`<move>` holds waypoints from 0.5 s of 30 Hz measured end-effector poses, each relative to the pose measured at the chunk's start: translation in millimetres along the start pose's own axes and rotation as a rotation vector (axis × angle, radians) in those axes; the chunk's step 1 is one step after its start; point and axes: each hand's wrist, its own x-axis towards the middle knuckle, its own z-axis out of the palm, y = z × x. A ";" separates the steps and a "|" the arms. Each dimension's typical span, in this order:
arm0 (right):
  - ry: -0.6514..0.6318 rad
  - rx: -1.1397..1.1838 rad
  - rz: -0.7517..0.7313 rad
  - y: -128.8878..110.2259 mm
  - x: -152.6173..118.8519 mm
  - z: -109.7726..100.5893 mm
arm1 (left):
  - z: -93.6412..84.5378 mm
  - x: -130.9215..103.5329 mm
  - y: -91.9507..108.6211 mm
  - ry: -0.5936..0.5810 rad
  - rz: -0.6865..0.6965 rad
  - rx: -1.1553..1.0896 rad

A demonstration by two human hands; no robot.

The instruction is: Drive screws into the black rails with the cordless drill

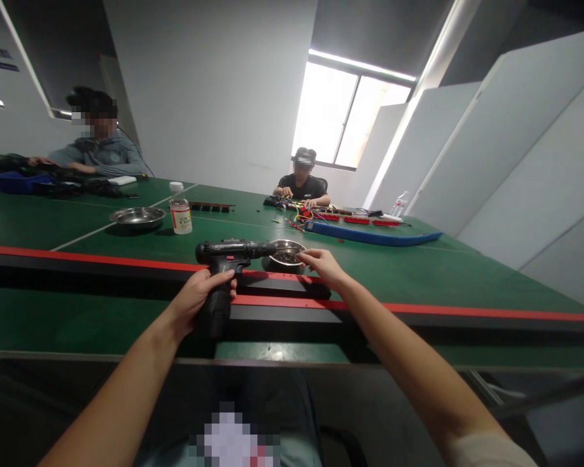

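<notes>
A black power drill (219, 285) is gripped around its handle by my left hand (197, 298), its chuck pointing right. The drill's tip reaches the near left rim of a small metal bowl (285, 261) that holds small dark pieces, perhaps screws. At the bowl's right rim, my right hand (322, 266) has its thumb and fingertips pinched together; whatever is between them is too small to make out. Below both hands lie long black bars with red top faces, one ending (292, 285) under my right hand and another (418, 318) running off to the right.
A wide metal bowl (137, 218) and a labelled bottle (180, 211) stand left on the green table (243, 224). Beyond lie a blue curved strip (370, 233), coloured wires (299, 213) and red pieces. Two people (102, 152) (303, 181) sit at the far side.
</notes>
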 end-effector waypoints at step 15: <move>0.116 0.340 0.010 9.8 -46.8 5.5 | -5.9 -6.6 -0.6 -0.121 -0.055 0.163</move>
